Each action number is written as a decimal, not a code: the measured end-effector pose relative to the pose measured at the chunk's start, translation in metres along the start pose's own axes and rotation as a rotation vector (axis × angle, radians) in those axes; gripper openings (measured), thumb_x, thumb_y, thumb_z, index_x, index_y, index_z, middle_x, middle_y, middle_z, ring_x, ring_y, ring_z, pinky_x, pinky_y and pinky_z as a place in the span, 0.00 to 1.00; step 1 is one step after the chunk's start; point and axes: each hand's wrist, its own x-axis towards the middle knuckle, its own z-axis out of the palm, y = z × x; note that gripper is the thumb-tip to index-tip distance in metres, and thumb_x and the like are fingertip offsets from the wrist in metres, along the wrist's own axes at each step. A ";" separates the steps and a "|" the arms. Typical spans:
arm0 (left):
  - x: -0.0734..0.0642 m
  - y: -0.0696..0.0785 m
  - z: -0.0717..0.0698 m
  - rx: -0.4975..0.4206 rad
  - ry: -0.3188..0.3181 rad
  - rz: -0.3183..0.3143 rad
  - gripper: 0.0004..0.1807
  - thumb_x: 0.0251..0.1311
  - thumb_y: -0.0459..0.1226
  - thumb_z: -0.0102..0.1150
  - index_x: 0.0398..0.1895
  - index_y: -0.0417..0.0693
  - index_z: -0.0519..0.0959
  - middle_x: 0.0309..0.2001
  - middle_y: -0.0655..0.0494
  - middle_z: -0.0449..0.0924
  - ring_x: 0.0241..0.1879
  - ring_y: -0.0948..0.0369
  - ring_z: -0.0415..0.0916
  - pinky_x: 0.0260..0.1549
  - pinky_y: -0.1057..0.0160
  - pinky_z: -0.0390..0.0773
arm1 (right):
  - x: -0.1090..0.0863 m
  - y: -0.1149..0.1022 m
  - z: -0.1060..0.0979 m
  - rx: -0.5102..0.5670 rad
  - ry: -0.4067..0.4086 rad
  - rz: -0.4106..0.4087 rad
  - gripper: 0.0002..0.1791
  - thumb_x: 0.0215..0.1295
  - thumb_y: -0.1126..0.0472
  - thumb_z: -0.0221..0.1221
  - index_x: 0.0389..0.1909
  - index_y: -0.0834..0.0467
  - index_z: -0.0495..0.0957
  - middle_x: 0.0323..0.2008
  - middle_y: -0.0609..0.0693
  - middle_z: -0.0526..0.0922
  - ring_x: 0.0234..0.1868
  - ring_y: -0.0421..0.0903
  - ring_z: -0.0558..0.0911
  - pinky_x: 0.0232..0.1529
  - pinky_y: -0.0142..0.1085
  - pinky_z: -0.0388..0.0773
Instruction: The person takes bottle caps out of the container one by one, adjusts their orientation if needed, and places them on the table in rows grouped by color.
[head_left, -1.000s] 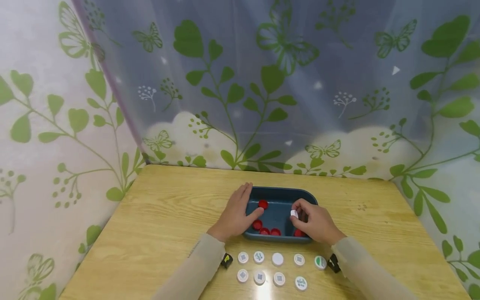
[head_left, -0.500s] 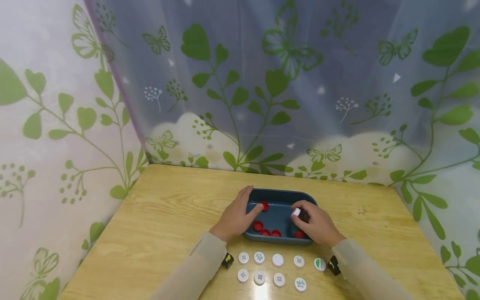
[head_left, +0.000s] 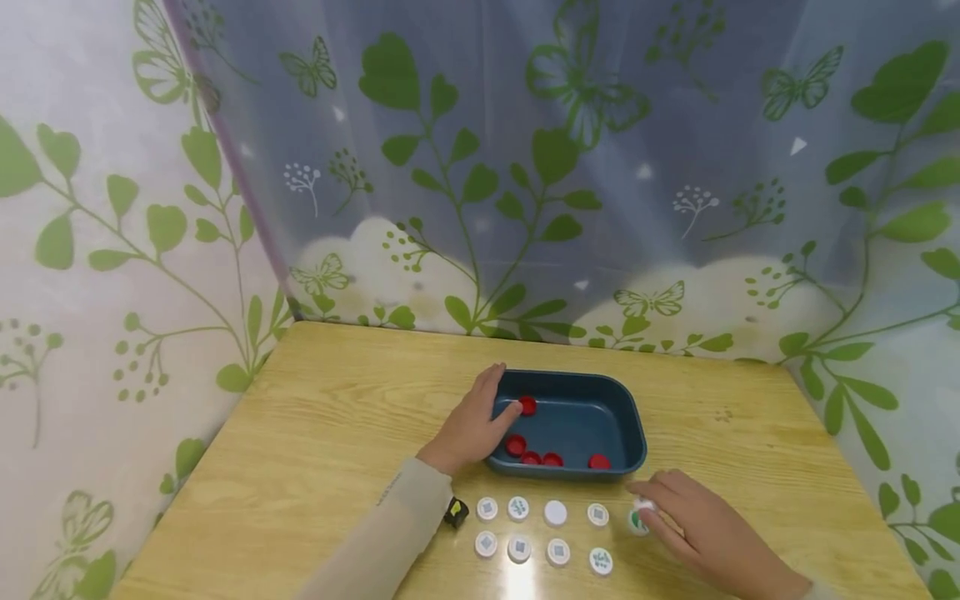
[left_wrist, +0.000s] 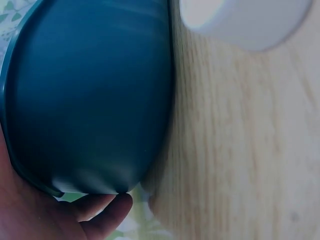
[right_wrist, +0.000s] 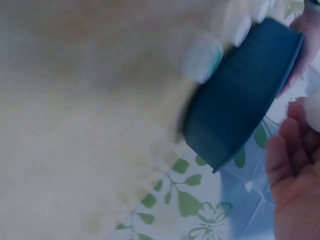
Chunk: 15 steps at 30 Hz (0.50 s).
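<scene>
My left hand (head_left: pixel 468 425) holds the left end of a dark blue tray (head_left: pixel 630 392), thumb over the rim and fingers along the outer wall. In the left wrist view its fingertips touch the tray's end. Several red bottle caps (head_left: pixel 552 459) lie in the tray, mostly along its near side. My right hand (head_left: pixel 697 521) is off the tray's near right corner, pinching a white cap (right_wrist: pixel 313 111). That hand overlaps a green-and-white cap (head_left: pixel 637 523) on the table in the head view.
Two rows of white caps, several with printed tops, lie on the wooden table (head_left: pixel 360 400) in front of the tray; one plain cap (head_left: pixel 555 512) is among them. A patterned cloth (head_left: pixel 450 208) hangs behind the table.
My right hand has moved from over the tray's right side toward me, down to the right end of the cap rows, with the white cap. My left hand stays at the tray.
</scene>
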 end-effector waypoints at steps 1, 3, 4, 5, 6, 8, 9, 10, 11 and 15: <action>0.000 -0.001 -0.001 0.004 -0.001 -0.001 0.43 0.77 0.60 0.44 0.85 0.51 0.44 0.83 0.51 0.46 0.80 0.52 0.52 0.74 0.49 0.58 | -0.007 -0.002 0.001 -0.004 -0.015 -0.017 0.14 0.72 0.60 0.64 0.56 0.51 0.84 0.45 0.31 0.77 0.43 0.29 0.73 0.41 0.33 0.78; -0.001 -0.002 -0.004 -0.004 0.001 -0.002 0.43 0.77 0.59 0.44 0.85 0.52 0.44 0.83 0.51 0.46 0.80 0.52 0.51 0.75 0.49 0.57 | -0.019 -0.004 0.005 0.001 -0.065 -0.034 0.13 0.71 0.59 0.65 0.55 0.51 0.83 0.46 0.32 0.77 0.44 0.31 0.75 0.40 0.32 0.79; -0.002 -0.003 -0.005 -0.007 0.002 -0.003 0.43 0.77 0.59 0.44 0.85 0.52 0.43 0.83 0.51 0.45 0.80 0.52 0.50 0.75 0.49 0.57 | -0.024 -0.004 0.007 0.011 -0.098 -0.036 0.13 0.71 0.57 0.65 0.55 0.51 0.83 0.47 0.33 0.79 0.45 0.32 0.76 0.41 0.33 0.80; -0.002 -0.003 -0.007 -0.011 0.003 -0.005 0.43 0.77 0.60 0.44 0.85 0.53 0.43 0.84 0.52 0.45 0.80 0.52 0.50 0.75 0.49 0.56 | -0.027 -0.004 0.009 0.026 -0.139 -0.027 0.14 0.71 0.55 0.66 0.54 0.51 0.83 0.47 0.34 0.79 0.45 0.32 0.77 0.41 0.34 0.81; -0.003 -0.005 -0.008 -0.017 0.004 -0.006 0.43 0.77 0.60 0.44 0.85 0.53 0.42 0.84 0.52 0.44 0.81 0.52 0.49 0.75 0.49 0.56 | -0.031 -0.003 0.010 0.049 -0.174 -0.010 0.13 0.72 0.53 0.65 0.53 0.50 0.82 0.47 0.34 0.80 0.45 0.33 0.77 0.41 0.34 0.81; -0.004 -0.007 -0.010 -0.033 0.011 -0.002 0.44 0.78 0.60 0.42 0.85 0.54 0.41 0.84 0.52 0.42 0.81 0.51 0.46 0.76 0.47 0.54 | -0.035 -0.002 0.015 0.089 -0.215 0.016 0.10 0.71 0.48 0.65 0.49 0.46 0.82 0.45 0.33 0.79 0.44 0.32 0.77 0.41 0.35 0.81; -0.004 -0.009 -0.011 -0.040 0.022 -0.004 0.44 0.77 0.61 0.41 0.85 0.54 0.40 0.84 0.51 0.41 0.82 0.50 0.45 0.76 0.46 0.53 | -0.037 -0.001 0.017 0.110 -0.227 0.031 0.09 0.71 0.47 0.64 0.47 0.44 0.82 0.45 0.32 0.78 0.43 0.31 0.76 0.41 0.35 0.80; -0.006 -0.009 -0.014 -0.054 0.040 -0.012 0.44 0.78 0.61 0.41 0.86 0.55 0.40 0.84 0.51 0.40 0.82 0.49 0.44 0.76 0.44 0.53 | -0.038 0.000 0.020 0.128 -0.233 0.035 0.08 0.71 0.46 0.64 0.46 0.42 0.82 0.44 0.31 0.77 0.42 0.31 0.74 0.40 0.34 0.79; -0.007 -0.011 -0.017 -0.063 0.065 -0.019 0.43 0.78 0.61 0.41 0.85 0.54 0.40 0.84 0.50 0.40 0.82 0.48 0.44 0.75 0.43 0.53 | -0.038 0.001 0.022 0.149 -0.237 0.039 0.06 0.72 0.46 0.64 0.45 0.40 0.82 0.44 0.30 0.75 0.42 0.30 0.72 0.39 0.34 0.78; -0.019 -0.011 -0.039 -0.063 0.173 -0.096 0.36 0.79 0.53 0.46 0.82 0.49 0.56 0.75 0.45 0.65 0.71 0.46 0.67 0.66 0.43 0.69 | -0.035 0.000 0.029 0.206 -0.269 0.068 0.04 0.72 0.45 0.63 0.43 0.38 0.82 0.44 0.30 0.74 0.41 0.29 0.71 0.37 0.33 0.77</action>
